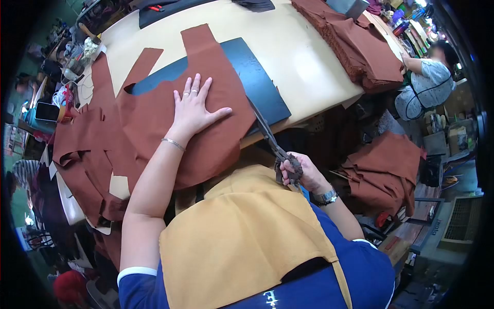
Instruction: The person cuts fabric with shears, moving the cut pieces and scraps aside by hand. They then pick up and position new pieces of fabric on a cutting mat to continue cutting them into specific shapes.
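Note:
My left hand [194, 109] lies flat with fingers spread on a cut piece of reddish-brown fabric [221, 139]. Under that fabric is a dark blue-black board [257, 77] on the cream table. My right hand [307, 174] grips the wrapped handles of a pair of large scissors [267, 133]. Their long blades point up and left, along the right edge of the fabric by the board's corner. Whether the blades are parted is hard to make out. The fabric's lower edge hangs over the table's front, near my tan apron [242, 237].
More brown fabric [85, 170] is heaped at the left. A thick stack of brown fabric [355, 46] sits at the table's [303, 56] far right, with a person [424, 85] beyond. Another brown pile [383, 170] stands low at the right. Dark cloth [167, 11] lies at the back.

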Demonstrator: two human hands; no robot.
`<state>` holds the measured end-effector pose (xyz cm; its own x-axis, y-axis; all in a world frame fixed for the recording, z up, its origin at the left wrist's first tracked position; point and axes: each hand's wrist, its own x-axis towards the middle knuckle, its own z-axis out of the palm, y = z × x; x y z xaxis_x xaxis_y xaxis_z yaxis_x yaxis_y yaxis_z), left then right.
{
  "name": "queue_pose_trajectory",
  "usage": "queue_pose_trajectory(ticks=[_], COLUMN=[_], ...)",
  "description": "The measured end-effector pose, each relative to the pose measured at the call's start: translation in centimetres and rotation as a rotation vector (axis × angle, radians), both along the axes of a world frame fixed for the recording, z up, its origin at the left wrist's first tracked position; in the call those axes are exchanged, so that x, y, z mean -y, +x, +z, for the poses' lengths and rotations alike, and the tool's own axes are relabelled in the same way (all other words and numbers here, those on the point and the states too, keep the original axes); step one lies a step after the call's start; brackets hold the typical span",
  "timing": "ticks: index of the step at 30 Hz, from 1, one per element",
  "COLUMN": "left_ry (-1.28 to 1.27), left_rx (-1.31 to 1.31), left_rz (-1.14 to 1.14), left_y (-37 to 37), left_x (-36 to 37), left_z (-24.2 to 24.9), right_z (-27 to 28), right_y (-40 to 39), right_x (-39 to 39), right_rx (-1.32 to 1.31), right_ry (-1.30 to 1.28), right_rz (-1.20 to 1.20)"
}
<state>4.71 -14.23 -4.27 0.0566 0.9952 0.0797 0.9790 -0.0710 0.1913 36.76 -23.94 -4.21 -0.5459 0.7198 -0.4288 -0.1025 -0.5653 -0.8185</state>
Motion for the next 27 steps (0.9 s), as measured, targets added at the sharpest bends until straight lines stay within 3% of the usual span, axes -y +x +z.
queue_pose_trajectory(ticks=[27], left_ry=[0.021], left_rx=[-0.001], left_rz=[-0.036], left_y=[0.7], left_x=[1.7], left_z=[0.5], right_z=[1.5], right_y=[-1.9], right_x=[-0.8], right_rx=[0.076], right_ry=[0.023], right_rz=[-0.005])
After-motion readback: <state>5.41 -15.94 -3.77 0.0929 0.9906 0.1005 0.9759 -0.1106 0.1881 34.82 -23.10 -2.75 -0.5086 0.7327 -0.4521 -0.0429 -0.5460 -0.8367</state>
